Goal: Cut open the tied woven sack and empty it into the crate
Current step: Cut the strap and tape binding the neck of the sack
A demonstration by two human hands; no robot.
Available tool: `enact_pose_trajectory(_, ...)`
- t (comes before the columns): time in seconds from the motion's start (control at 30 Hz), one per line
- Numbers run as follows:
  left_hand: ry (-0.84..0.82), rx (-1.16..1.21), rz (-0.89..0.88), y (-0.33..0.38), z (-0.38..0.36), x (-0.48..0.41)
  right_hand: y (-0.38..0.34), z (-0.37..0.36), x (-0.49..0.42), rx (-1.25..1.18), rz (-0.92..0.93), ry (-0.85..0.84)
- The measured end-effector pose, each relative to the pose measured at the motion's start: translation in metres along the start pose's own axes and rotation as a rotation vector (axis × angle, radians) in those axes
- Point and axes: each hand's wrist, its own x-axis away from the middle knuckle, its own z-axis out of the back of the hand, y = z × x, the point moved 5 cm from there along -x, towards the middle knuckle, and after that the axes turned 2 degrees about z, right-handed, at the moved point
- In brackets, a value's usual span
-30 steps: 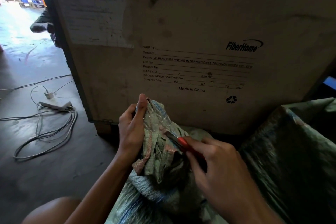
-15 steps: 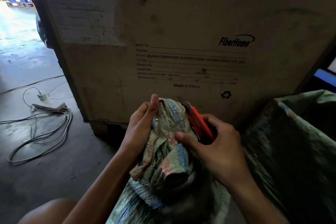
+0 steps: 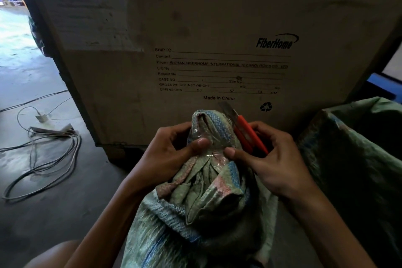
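Beside upright sack neck (image 3: 214,125), cutter (image 3: 248,135) blade-up

Big box (image 3: 217,17) brand: FiberHome
From: WUHAN FIBERHOME INTERNATIONAL TECHNOLOGIES CO., LTD
Fields: SHIP TO, Contact, L/C No, Project No, CASE NO, Site NO
Dimensions: 93, 67, 73 CM
Origin: Made in China
Sign: recycling arrows (image 3: 265,106)

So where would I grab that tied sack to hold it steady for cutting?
Probably the bunched neck of the woven sack, around the clear tape, coming from the left. There the cloth is gathered into a narrow stalk a hand can wrap, as the left hand does. The right side is taken by the right hand and the red knife, blade out.
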Motion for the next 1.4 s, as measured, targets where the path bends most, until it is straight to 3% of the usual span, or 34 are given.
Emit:
enact_pose_trajectory(0.33,-0.142,0.174,0.030,0.001,0.014,0.004,-0.008,0.006,-0.001,-0.191,-0.021,-0.188)
enact_pose_trajectory(0.57,-0.212,-0.099,0.054,-0.006,0.028,0.006,0.003,0.004,-0.003,-0.070,-0.053,-0.099)
enact_pose_trajectory(0.7,-0.030,-0.349,-0.061,-0.004,0.036,0.005,0.000,-0.003,-0.001,0.016,-0.004,-0.083)
enact_pose_trajectory(0.8,0.247,-0.660,-0.146,-0.002,0.038,0.005,-0.002,-0.008,0.001,0.070,0.010,-0.036)
enact_pose_trajectory(0.9,0.547,-0.775,-0.036,-0.009,0.031,0.010,-0.001,-0.011,0.003,0.045,-0.008,0.043)
enact_pose_trajectory(1.0,0.582,-0.568,0.282,-0.022,0.018,0.016,-0.002,-0.008,0.006,-0.047,-0.008,0.171)
enact_pose_trajectory(1.1,0.303,0.030,0.480,-0.023,-0.004,0.015,-0.002,-0.001,0.007,-0.103,-0.026,0.293)
enact_pose_trajectory(1.2,0.043,0.156,0.422,-0.009,-0.023,0.014,-0.001,-0.001,0.007,-0.157,-0.058,0.281)
enact_pose_trajectory(1.4,0.061,0.247,0.323,-0.012,-0.012,0.013,0.001,0.000,0.002,-0.223,-0.128,0.046)
